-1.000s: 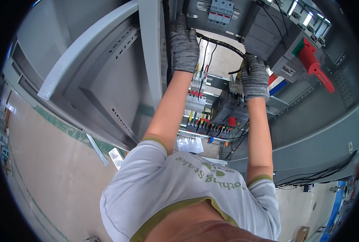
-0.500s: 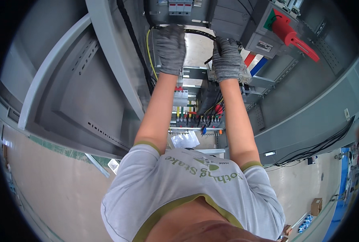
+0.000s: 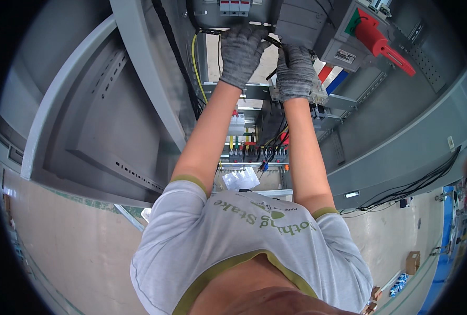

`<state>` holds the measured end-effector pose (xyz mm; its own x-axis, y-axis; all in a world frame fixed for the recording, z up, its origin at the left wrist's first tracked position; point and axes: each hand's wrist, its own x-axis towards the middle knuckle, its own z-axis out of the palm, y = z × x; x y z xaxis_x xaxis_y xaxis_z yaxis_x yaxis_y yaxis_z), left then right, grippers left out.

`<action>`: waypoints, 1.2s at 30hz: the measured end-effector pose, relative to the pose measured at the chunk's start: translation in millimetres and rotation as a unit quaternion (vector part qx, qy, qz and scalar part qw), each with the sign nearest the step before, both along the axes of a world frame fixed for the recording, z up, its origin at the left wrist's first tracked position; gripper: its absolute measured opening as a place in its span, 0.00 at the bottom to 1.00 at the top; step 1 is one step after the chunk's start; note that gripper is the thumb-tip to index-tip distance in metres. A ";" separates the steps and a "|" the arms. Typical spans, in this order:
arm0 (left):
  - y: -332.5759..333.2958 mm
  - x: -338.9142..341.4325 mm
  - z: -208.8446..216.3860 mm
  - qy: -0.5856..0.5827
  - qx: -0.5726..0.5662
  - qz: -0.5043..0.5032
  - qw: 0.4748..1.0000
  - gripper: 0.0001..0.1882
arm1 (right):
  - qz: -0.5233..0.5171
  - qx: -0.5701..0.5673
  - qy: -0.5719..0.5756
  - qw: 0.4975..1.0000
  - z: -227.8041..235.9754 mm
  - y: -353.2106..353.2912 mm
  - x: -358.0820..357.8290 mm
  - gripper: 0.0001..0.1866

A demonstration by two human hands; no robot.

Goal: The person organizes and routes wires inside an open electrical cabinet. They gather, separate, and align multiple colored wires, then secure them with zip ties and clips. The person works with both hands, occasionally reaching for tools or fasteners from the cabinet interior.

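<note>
A black wrapped cable bundle (image 3: 211, 32) runs across the upper part of a grey metal cabinet. My left hand (image 3: 241, 56), in a grey knit glove, is closed around the middle of the bundle, its fingers partly hidden. Close beside it to the right, my gloved right hand (image 3: 295, 72) grips the bundle's right end with thumb and fingers. A short dark end pokes out left of the right hand. Left of the left hand, a yellow-green wire (image 3: 195, 65) hangs down along the frame post.
A grey switch box with a red handle (image 3: 371, 35) juts in at upper right. Red-fronted breakers (image 3: 235, 7) sit at the top. Below my hands are a terminal row (image 3: 257, 154) and a clear plastic bag (image 3: 241, 178). Black cables (image 3: 417, 184) hang over the right panel.
My left hand has slid right along the cable bundle, nearer my right hand, uncovering its left stretch and a thin dark strand. The right hand has hardly moved.
</note>
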<state>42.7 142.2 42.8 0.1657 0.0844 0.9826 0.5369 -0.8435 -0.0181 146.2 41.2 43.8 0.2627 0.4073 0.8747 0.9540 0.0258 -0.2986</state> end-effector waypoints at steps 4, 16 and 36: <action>24.4 1.8 6.8 0.032 0.000 0.012 0.999 0.14 | 0.029 0.026 0.014 0.999 -1.8 2.0 -1.1 0.10; 30.2 0.2 1.5 0.040 -0.046 -0.016 0.998 0.22 | 0.095 0.023 0.267 0.959 -26.0 0.8 -2.5 0.08; -51.9 -34.9 -10.8 0.006 -0.104 -0.073 0.992 0.10 | 0.337 -0.084 0.538 0.768 -6.1 -54.0 -13.1 0.12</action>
